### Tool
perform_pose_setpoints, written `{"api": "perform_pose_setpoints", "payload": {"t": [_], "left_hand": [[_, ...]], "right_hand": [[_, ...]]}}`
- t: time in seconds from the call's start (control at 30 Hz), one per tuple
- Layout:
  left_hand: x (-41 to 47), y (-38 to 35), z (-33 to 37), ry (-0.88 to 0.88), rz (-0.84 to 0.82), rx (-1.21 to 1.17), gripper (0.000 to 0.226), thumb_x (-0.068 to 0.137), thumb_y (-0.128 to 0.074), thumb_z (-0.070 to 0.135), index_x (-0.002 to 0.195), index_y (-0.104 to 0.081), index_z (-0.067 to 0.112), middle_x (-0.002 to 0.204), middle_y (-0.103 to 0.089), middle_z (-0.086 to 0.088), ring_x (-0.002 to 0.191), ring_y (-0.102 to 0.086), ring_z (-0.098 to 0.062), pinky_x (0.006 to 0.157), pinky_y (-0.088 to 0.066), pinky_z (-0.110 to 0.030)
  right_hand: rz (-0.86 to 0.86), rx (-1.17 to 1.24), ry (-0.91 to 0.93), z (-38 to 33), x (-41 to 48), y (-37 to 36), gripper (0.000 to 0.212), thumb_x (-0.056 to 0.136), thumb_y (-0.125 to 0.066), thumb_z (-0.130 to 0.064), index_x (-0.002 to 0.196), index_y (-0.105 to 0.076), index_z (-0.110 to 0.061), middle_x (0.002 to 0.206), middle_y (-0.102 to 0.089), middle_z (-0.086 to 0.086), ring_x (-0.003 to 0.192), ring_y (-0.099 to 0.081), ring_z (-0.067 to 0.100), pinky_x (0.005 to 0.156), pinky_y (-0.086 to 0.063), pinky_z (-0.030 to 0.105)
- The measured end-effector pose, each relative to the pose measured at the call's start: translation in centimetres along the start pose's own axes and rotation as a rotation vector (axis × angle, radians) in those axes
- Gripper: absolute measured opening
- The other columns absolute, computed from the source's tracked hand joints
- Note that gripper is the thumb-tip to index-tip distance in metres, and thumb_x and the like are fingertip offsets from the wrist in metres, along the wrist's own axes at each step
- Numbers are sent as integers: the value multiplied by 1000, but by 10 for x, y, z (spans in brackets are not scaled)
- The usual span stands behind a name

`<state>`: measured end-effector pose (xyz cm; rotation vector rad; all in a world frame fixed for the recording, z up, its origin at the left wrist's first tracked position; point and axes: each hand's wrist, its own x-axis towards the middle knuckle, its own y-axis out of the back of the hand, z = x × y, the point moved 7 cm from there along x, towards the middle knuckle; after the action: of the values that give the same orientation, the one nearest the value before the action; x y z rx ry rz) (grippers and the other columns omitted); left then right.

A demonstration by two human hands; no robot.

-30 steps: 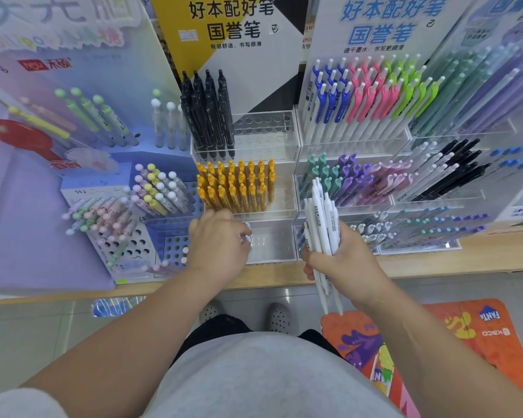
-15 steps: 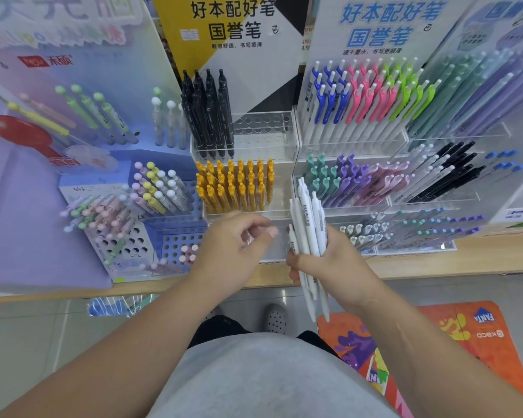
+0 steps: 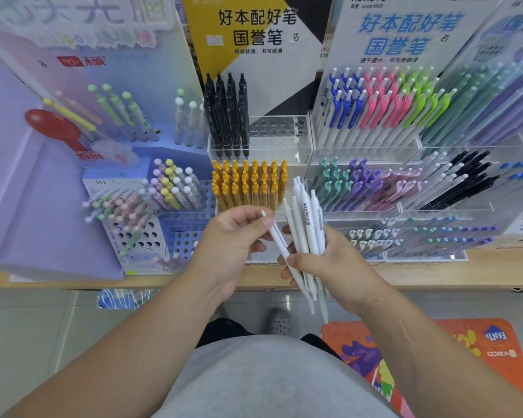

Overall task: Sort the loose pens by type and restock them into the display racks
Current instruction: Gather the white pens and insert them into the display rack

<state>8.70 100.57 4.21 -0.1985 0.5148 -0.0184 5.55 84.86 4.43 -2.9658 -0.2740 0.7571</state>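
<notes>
The likeliest slip, to my eye, sits at the middle of the frame. The right hand (image 3: 332, 267) has its grip wrapped round a fanned bundle of white pens (image 3: 307, 218), fingers curled about their middles. The left hand (image 3: 230, 245) pinches a single white pen (image 3: 277, 236) near its upper end, between thumb and fingertips. That pen's lower stretch runs down under the right thumb against the bundle, so drawing it out could drag neighbours loose. The fan looks slack enough for one to fall to the floor (image 3: 43, 342) at lower left. A pinch so near the end also gives little control, and the pen might swing or twist free. A further risk is seating it in a wrong rack, such as among the orange pens (image 3: 248, 188) just above the hands. The single pen's long axis runs diagonally, from upper left down to lower right. The bundle stands nearly upright in the frame, tapered ends pointing down.
</notes>
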Motion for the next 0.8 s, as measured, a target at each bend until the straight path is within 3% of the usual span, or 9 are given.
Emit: {"api": "perform_pose_setpoints", "payload": {"t": [0.13, 0.27, 0.37, 0.5, 0.63, 0.7, 0.8], "left_hand": [[1, 3, -1, 4, 21, -9, 11, 89, -69, 8, 95, -76, 12, 87, -73, -8, 81, -60, -28, 76, -50, -40], [2, 6, 5, -61, 62, 139, 14, 81, -78, 9, 94, -75, 9, 85, -75, -11, 72, -66, -23, 74, -56, -41], [3, 8, 13, -107, 57, 183, 10, 82, -76, 1, 89, -76, 8, 78, -73, -10, 67, -66, -21, 70, -57, -35], [0, 5, 22, -136, 56, 166, 14, 83, -74, 0, 86, -76, 13, 75, -73, -6, 63, -66, -17, 63, -56, -26], [0, 11, 33, -199, 94, 165, 17, 85, -71, -3, 91, -75, 13, 78, -74, -6, 67, -67, -17, 65, -56, -23], [2, 19, 40, -257, 107, 251, 18, 86, -73, 0, 94, -76, 15, 83, -75, -7, 72, -69, -17, 68, -57, -24], [6, 28, 37, -314, 104, 558, 19, 84, -77, 8, 94, -76, 25, 84, -75, 1, 76, -69, -11, 67, -59, -24]], "right_hand": [[8, -66, 42, -3, 1, 0, 33, 85, -69, 3, 113, -61, -13, 91, -74, 14, 74, -73, 26, 74, -60, 40], [1, -99, 79, -3, 3, -1, 36, 85, -69, 4, 113, -60, -16, 90, -74, 10, 75, -73, 28, 71, -60, 37], [-26, -45, 65, -1, 2, -1, 34, 86, -68, 5, 113, -60, -15, 90, -74, 10, 78, -74, 30, 71, -60, 35], [7, 84, 7, 12, 7, 5, 27, 85, -70, -3, 109, -59, -10, 86, -70, 15, 78, -71, 37, 71, -59, 44], [125, 34, -24, 23, 14, 19, 33, 71, -71, -13, 99, -55, -6, 80, -61, 17, 67, -63, 26, 63, -54, 36], [132, 69, -26, 25, 15, 23, 35, 71, -69, -10, 102, -52, -4, 81, -57, 20, 63, -59, 27, 59, -52, 35], [123, 57, -3, 26, 14, 29, 32, 73, -67, -5, 101, -52, -2, 76, -55, 19, 61, -55, 27, 58, -49, 37]]}}
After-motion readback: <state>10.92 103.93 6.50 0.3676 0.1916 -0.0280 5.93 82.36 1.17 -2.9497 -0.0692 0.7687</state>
